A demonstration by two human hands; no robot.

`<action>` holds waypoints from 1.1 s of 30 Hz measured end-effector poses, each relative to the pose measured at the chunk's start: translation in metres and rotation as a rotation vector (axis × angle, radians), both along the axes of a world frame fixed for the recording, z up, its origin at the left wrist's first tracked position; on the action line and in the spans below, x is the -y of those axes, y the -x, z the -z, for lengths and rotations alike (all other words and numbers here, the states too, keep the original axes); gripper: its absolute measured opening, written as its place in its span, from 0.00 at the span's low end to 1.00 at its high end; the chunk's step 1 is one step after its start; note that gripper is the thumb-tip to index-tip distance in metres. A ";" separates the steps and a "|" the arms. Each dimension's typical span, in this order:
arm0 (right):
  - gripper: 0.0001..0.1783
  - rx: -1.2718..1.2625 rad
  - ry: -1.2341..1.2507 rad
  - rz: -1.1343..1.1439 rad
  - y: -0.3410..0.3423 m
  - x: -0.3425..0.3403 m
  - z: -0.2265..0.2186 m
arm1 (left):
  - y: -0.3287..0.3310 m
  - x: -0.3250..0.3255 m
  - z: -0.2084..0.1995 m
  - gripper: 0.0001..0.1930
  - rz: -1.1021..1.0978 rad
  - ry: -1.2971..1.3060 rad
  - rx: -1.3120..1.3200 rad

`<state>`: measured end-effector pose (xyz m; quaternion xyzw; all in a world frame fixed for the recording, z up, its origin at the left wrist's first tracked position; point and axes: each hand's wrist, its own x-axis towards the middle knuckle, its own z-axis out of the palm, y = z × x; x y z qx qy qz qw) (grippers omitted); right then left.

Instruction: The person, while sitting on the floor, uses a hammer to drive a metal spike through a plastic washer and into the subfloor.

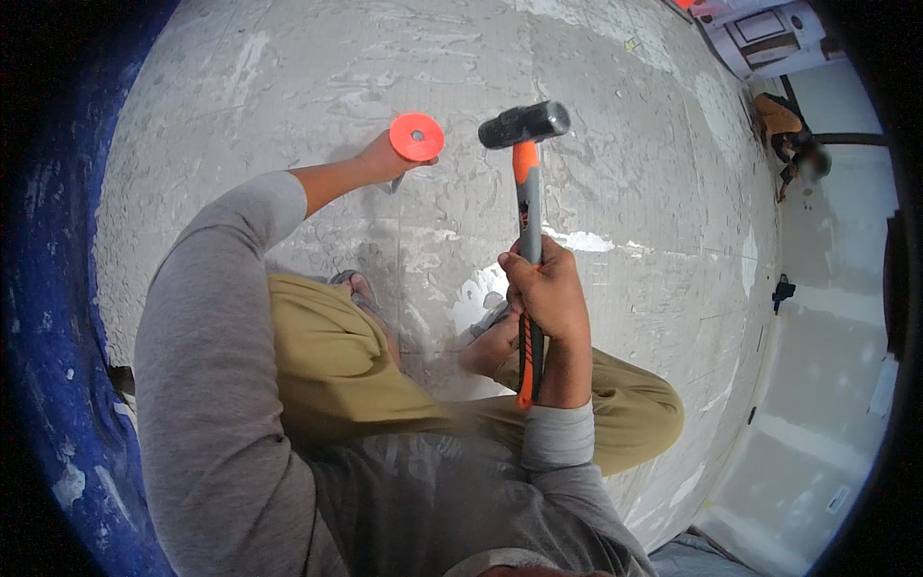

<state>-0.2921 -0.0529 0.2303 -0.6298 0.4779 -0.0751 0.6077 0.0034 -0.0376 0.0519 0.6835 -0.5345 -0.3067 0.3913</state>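
Observation:
My right hand [550, 293] is wrapped round the grey and orange handle of a club hammer [530, 207], whose black head is raised above the floor. My left hand [378, 162] is closed on a chisel [416, 137] with a round orange hand guard, seen from its struck end. A bit of the metal shaft or blade shows below that hand; its tip is hard to make out. The hammer head is to the right of the guard and apart from it. Under both tools lies a rough grey floor [461, 67] with ridges and pale patches.
Blue sheeting [58, 317] runs along the left edge. Another person [784, 130] crouches by the wall at the far right. A small black object [784, 292] is beside the pale wall [827, 385], and a white printed box or bag [779, 43] stands at the top right.

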 end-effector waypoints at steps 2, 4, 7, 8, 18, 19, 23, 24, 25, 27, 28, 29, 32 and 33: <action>0.09 0.014 0.026 0.005 -0.005 -0.001 -0.019 | 0.001 -0.001 0.009 0.24 0.027 0.000 -0.001; 0.09 0.069 0.040 0.026 -0.006 -0.001 -0.032 | 0.009 -0.002 -0.002 0.25 0.058 -0.100 -0.082; 0.08 0.207 0.022 0.088 -0.012 -0.010 -0.050 | 0.006 0.000 0.007 0.26 0.136 -0.074 0.118; 0.07 0.247 0.014 0.110 -0.012 -0.013 -0.055 | 0.007 0.001 0.010 0.26 0.139 -0.056 0.132; 0.07 0.291 0.154 0.146 -0.015 -0.016 -0.055 | 0.004 -0.009 0.011 0.25 0.163 -0.078 0.047; 0.07 0.234 0.181 0.097 -0.018 -0.016 -0.034 | 0.004 -0.009 0.011 0.25 0.183 -0.083 0.055; 0.10 -0.135 0.084 -0.217 -0.016 -0.015 0.067 | 0.016 0.003 0.026 0.26 0.229 0.022 -0.121; 0.10 -0.130 -0.019 -0.181 -0.016 -0.017 0.055 | 0.018 -0.002 0.013 0.26 0.236 0.050 -0.074; 0.11 -0.125 -0.123 -0.145 -0.015 -0.018 0.042 | 0.017 -0.002 0.004 0.27 0.244 0.078 -0.027; 0.09 -0.129 -0.137 -0.084 -0.013 -0.016 0.027 | 0.012 -0.004 0.020 0.25 0.207 -0.035 0.093; 0.09 -0.133 -0.117 -0.089 -0.008 -0.017 0.023 | 0.010 -0.007 0.023 0.24 0.193 -0.090 0.094; 0.09 -0.090 -0.092 -0.061 -0.005 -0.015 0.016 | 0.012 -0.007 0.020 0.24 0.180 -0.137 0.094; 0.09 0.053 -0.056 0.019 0.001 -0.009 -0.006 | 0.010 -0.003 0.008 0.23 0.212 -0.096 0.120; 0.09 0.082 -0.044 0.029 -0.001 -0.010 -0.005 | 0.009 -0.002 0.005 0.23 0.206 -0.114 0.131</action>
